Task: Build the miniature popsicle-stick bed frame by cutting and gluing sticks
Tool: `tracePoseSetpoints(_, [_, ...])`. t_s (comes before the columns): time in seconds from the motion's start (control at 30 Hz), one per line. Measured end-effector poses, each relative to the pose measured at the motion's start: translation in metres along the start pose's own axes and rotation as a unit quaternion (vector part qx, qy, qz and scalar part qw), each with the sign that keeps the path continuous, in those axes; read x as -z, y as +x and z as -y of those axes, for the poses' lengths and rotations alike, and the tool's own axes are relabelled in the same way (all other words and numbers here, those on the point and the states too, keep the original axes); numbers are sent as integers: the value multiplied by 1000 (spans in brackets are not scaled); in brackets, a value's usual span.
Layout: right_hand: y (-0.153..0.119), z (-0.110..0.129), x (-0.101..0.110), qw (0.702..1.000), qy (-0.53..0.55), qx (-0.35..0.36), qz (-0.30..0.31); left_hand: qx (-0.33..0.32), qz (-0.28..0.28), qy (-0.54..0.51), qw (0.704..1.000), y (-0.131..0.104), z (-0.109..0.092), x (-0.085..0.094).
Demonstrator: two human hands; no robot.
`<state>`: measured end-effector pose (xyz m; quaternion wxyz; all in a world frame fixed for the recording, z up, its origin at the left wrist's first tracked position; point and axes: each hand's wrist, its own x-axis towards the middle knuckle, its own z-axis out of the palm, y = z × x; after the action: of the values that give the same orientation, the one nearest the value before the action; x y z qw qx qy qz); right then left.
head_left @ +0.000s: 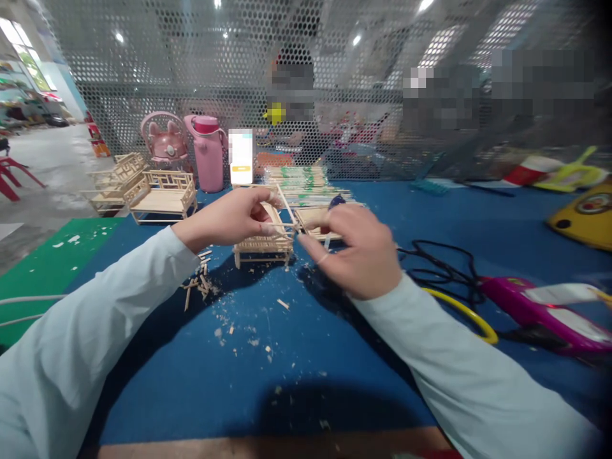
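Near the middle of the blue table, a small wooden stick bench (264,250) stands partly behind my hands. My left hand (239,217) pinches thin wooden sticks (287,203) that meet at a corner above the bench. From the right, my right hand (361,245) has its thumb and forefinger close together at that same corner; what lies between its fingertips is too small to make out. A dark round object (337,201) shows just behind my right hand.
Finished stick benches (165,194) stand at the back left, beside a pink bottle (209,156) and a lit phone (241,159). Bundled sticks (296,182) lie behind the hands. Offcuts (203,284) litter the left. At right are black cable (449,271) and a purple device (540,315).
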<state>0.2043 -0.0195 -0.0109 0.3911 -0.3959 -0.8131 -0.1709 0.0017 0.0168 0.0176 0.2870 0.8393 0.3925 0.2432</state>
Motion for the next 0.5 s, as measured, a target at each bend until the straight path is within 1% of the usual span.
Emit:
tracePoseSetpoints(0.07, [0, 11, -8, 999, -11, 33, 15, -5, 4, -16, 1000, 1, 2, 0])
tracePoseSetpoints(0.13, [0, 13, -16, 998, -30, 46, 22, -11, 3, -18, 1000, 2, 4, -1])
tracePoseSetpoints(0.23, [0, 10, -23, 997, -55, 42, 22, -17, 2, -10, 1000, 2, 4, -1])
tracePoseSetpoints(0.37, [1, 12, -24, 998, -55, 29, -2, -16, -2, -8, 1000, 1, 3, -1])
tracePoseSetpoints(0.5, [2, 13, -23, 998, -57, 26, 7, -12, -2, -7, 1000, 1, 2, -1])
